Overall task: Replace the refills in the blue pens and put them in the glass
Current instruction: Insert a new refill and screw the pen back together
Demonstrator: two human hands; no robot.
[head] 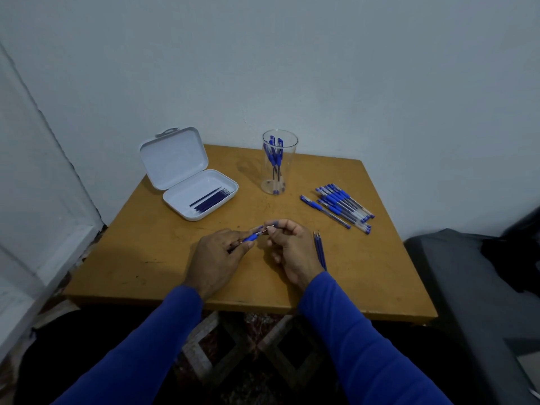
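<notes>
1. The left hand (pixel 217 255) grips a blue pen (pixel 252 237) just above the desk (pixel 146 258).
2. The right hand (pixel 287 247) pinches the pen's tip end.
3. The glass (pixel 279 162) holds several pens at the desk's far side.
4. A pile of pens (pixel 340 204) lies to its right.
5. Refills (pixel 211 198) lie in an open white case (pixel 187 176).
6. Loose refills (pixel 320 249) lie beside the right wrist.
</notes>
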